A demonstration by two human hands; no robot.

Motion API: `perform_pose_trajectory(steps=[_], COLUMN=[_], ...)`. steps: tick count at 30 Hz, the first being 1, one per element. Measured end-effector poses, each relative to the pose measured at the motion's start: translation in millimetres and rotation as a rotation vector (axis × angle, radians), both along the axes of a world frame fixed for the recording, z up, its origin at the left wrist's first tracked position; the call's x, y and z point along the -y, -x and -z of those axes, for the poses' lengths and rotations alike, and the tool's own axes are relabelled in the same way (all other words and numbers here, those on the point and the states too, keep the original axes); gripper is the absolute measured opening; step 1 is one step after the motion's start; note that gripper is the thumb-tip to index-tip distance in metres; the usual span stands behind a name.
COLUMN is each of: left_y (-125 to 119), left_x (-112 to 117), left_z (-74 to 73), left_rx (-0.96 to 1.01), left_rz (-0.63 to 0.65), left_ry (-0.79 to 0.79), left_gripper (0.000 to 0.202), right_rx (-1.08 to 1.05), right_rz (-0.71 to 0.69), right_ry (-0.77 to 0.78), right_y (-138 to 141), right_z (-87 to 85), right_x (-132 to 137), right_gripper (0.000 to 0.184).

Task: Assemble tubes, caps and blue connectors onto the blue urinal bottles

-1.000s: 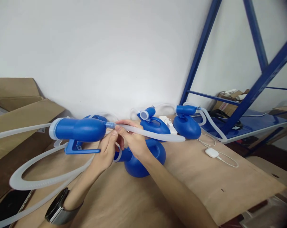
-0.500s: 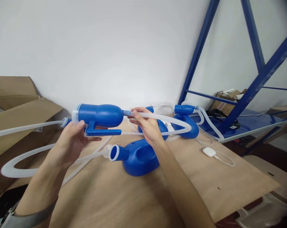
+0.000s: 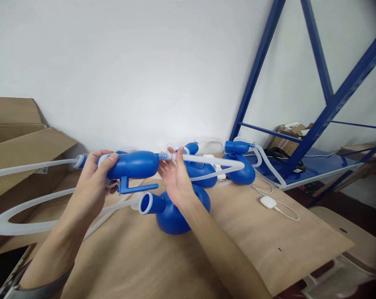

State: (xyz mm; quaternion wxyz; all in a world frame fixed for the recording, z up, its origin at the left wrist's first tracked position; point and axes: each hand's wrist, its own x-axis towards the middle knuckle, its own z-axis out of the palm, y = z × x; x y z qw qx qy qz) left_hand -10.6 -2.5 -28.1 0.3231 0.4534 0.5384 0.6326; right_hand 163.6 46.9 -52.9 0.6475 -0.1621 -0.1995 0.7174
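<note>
Brown table (image 3: pixel 269 241), few dark spots. Blue jug (image 3: pixel 175 211) lying mid-table, spout pointing left. Two more jugs (image 3: pixel 202 170) (image 3: pixel 240 170) at back by white wall (image 3: pixel 144 62), clear hoses on them. White puck (image 3: pixel 268 202) with cable (image 3: pixel 288 214) just right of those. Blue rack (image 3: pixel 326 110) far right, carton (image 3: pixel 289 139) on its shelf (image 3: pixel 318 166). Open cardboard boxes (image 3: pixel 26 145) left.

A plain white wall (image 3: pixel 144 74) rises beyond the left hand (image 3: pixel 93 182) and the right hand (image 3: pixel 175 178). A light brown wooden table (image 3: pixel 269 232) lies beneath them. Blue metal shelving (image 3: pixel 331 106) stands right of the right hand. Brown cardboard boxes (image 3: pixel 26 141) sit left of the left hand. The light is soft and even.
</note>
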Motion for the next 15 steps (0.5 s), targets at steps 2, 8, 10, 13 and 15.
perform_pose_trajectory(steps=[2,8,10,13,15], left_y=[4,24,23,14,10], left_x=[1,11,15,20,20], left_z=[5.1,2.2,-1.5,-1.8,4.2], left_rx=[-0.239,-1.045,-1.159,-1.300,-1.327], left_rz=[0.004,0.062,0.051,0.006,-0.032], left_ry=[-0.164,-0.815,-0.916,-1.021,-1.134], left_gripper=[0.042,0.034,0.037,0.037,0.035], right_rx=[-0.111,-0.325,-0.349,-0.411,-0.470], right_rz=[-0.130,-0.089,-0.081,-0.102,-0.119], right_ry=[0.193,0.378,0.390,0.339,0.291], right_y=[4,-13,-19,-24,-26], right_z=[-4.3,-29.1,-34.2,-36.3,-35.1], right_x=[5,18,21,23,24], right_gripper=[0.053,0.039,0.037,0.040,0.042])
